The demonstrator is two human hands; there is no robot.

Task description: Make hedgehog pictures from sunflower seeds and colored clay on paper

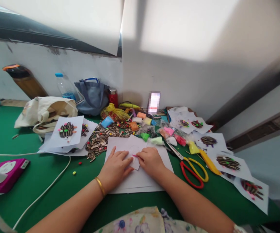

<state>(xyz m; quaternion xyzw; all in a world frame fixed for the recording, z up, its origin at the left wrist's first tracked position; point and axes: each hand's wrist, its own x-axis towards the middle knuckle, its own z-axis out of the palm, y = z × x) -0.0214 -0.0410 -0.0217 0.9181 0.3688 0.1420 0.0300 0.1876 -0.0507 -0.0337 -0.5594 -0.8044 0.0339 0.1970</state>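
A small white sheet [133, 142] with faint marks lies on larger white paper [149, 187] on the green table. My left hand [117, 166], with a gold bangle at the wrist, rests flat on the papers with its fingers spread. My right hand [152, 161] is closed over the small sheet, pinching a thin pink piece [135, 156] between thumb and fingers. That piece lies close to my left fingertips; I cannot make out what it is. Sunflower seeds [98, 142] are heaped just beyond my left hand.
Scissors [188, 163] with red and yellow handles and a yellow cutter [209, 161] lie at right. Bagged coloured clay [169, 131] sits behind the paper. Seed-covered picture cards [229, 165] lie on both sides. A cable [55, 184] and purple wipes pack [11, 174] are at left.
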